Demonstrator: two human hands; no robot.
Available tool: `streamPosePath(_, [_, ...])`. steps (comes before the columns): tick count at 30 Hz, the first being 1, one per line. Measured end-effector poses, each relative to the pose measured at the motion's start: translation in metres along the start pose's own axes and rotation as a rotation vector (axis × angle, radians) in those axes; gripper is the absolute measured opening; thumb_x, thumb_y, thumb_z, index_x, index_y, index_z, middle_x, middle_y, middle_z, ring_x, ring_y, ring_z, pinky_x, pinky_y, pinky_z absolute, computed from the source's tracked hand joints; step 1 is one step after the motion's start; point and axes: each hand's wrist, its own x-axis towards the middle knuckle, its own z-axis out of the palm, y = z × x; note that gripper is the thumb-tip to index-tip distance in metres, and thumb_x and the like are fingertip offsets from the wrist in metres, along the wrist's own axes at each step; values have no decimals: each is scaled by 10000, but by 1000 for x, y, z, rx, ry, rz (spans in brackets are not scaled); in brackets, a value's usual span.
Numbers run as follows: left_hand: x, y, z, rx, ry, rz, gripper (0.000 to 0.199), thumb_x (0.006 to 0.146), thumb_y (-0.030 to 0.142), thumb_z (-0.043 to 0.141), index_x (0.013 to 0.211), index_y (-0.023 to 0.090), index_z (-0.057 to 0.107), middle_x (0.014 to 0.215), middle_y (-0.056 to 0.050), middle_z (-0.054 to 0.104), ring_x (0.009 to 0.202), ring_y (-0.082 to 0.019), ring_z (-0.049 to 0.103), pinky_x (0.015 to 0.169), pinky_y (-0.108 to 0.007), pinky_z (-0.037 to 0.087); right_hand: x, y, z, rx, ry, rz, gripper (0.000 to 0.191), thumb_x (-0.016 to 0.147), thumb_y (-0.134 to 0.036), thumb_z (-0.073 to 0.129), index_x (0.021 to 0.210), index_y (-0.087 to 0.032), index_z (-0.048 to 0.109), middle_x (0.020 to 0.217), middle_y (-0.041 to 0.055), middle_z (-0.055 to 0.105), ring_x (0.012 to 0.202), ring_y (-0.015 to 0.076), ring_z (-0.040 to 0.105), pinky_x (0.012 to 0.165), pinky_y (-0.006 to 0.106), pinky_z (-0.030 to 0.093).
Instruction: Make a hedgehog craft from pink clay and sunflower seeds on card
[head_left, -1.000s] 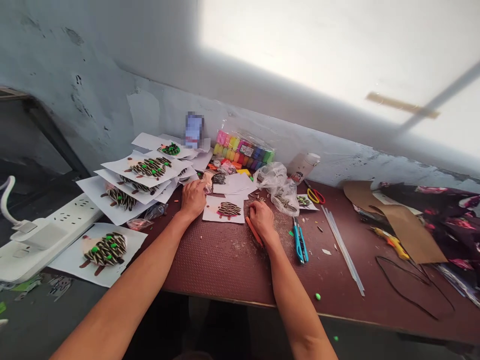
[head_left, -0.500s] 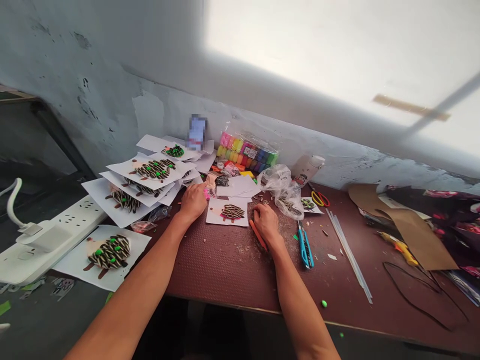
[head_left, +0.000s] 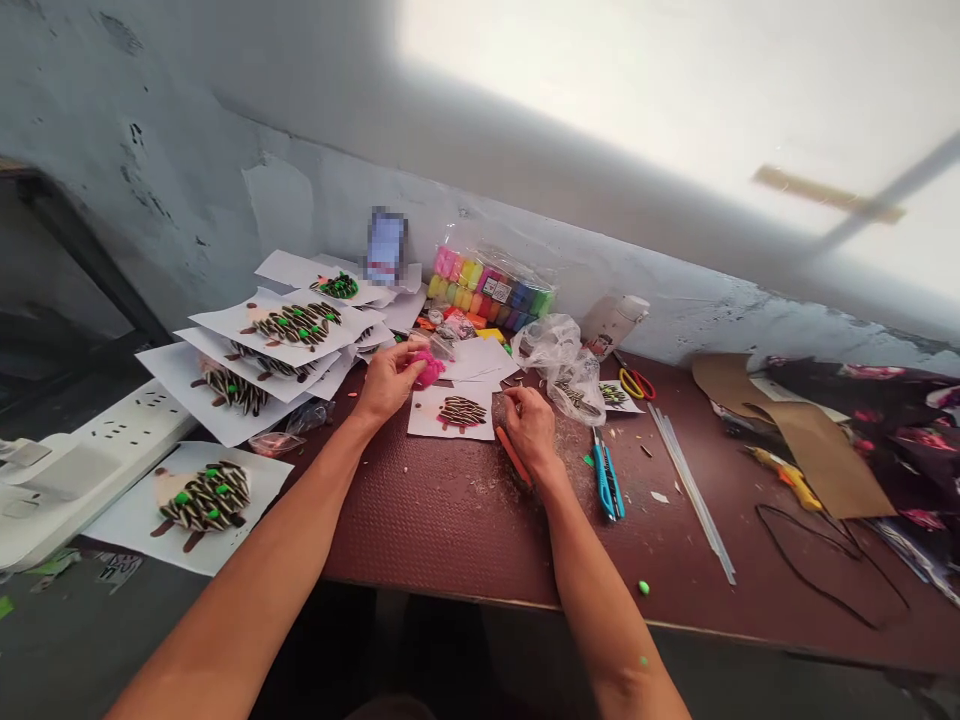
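My left hand (head_left: 391,380) pinches a lump of bright pink modelling clay (head_left: 429,369), which seems to be in a clear wrapper, above the table left of centre. Just below it lies a white paper card (head_left: 420,424) bearing a hedgehog of striped seeds (head_left: 461,411) with pink clay along its lower edge. To the card's right rests my right hand (head_left: 531,428), its fingers curled together; what they hold, if anything, is hidden. An orange strip-like tool (head_left: 514,458) lies under or against that hand's left side. I cannot tell whether the hand grips it.
Finished seed hedgehog cards (head_left: 296,325) are stacked at left by a white power strip (head_left: 112,455). Coloured clay packs (head_left: 491,290) stand at the wall. Rightward lie a plastic bag (head_left: 574,380), blue utility knife (head_left: 607,478), scissors (head_left: 636,384), glue sticks (head_left: 694,495) and a glue gun (head_left: 787,478).
My left hand has lifted the pink clay and brought it rightward, toward the card. My right hand stays beside the card with its fingers curled. The view has shifted slightly.
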Motion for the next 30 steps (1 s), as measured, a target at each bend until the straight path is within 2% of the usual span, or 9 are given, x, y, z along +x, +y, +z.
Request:
streamPosePath(3, [-8,8,12,-203,-186,-117,549,736,465,793,1150,115,708,923,-82,757,713,-184,695,530,-293,607,-3,-8,2,288,17,3,290,920,-371,538,851,-171,737,819,54,715,729,177,583,708,274,439])
streamPosePath(6, [-14,14,20,-217,-362,-170,535,703,484,836,1066,106,729,839,-62,745,623,-147,662,529,-290,609,-5,-18,2,517,-60,31,445,924,-559,514,787,-181,707,723,20,656,670,156,538,644,257,409])
streamPosePath(9, [-17,17,22,-192,-456,-177,494,713,464,835,1031,101,729,761,-39,720,545,-113,611,500,-252,557,-6,-24,1,618,-140,58,481,899,-621,531,753,-189,684,660,-4,591,625,139,499,605,249,379])
streamPosePath(12, [-17,18,22,-172,-496,-167,467,742,439,810,1048,98,721,747,-33,706,543,-106,593,501,-232,511,-6,-26,0,685,-188,84,429,847,-603,608,761,-190,684,641,-17,565,601,127,469,574,244,352])
streamPosePath(16, [-17,20,22,-174,-478,-175,500,724,414,813,1108,117,692,910,-69,740,686,-142,655,592,-248,528,-6,-28,-2,763,-199,116,371,812,-549,642,721,-191,673,607,-29,541,577,115,434,565,246,342])
streamPosePath(20, [-17,25,21,-154,-464,-147,407,717,435,813,955,132,681,897,-50,725,786,-169,678,700,-278,559,-6,-31,-5,822,-181,125,331,781,-505,687,699,-185,683,610,-22,560,588,115,443,583,248,358])
streamPosePath(22, [-18,27,21,-130,-485,-120,380,749,480,788,871,142,663,839,-29,705,754,-161,669,676,-269,560,-7,-33,-6,830,-207,120,381,794,-540,677,655,-186,665,600,-14,558,585,117,446,582,249,360])
streamPosePath(25, [-20,30,21,-138,-521,-154,424,764,539,774,895,156,648,835,-22,703,716,-174,692,595,-270,578,-7,-33,-8,828,-231,122,438,799,-593,670,636,-187,658,589,-10,558,575,117,445,575,249,367])
streamPosePath(30, [-22,30,25,-191,-586,-216,472,749,576,792,911,158,642,822,-26,713,668,-192,729,537,-258,574,-5,-30,-10,868,-247,161,389,766,-561,718,676,-184,699,591,-10,579,579,118,458,577,251,375])
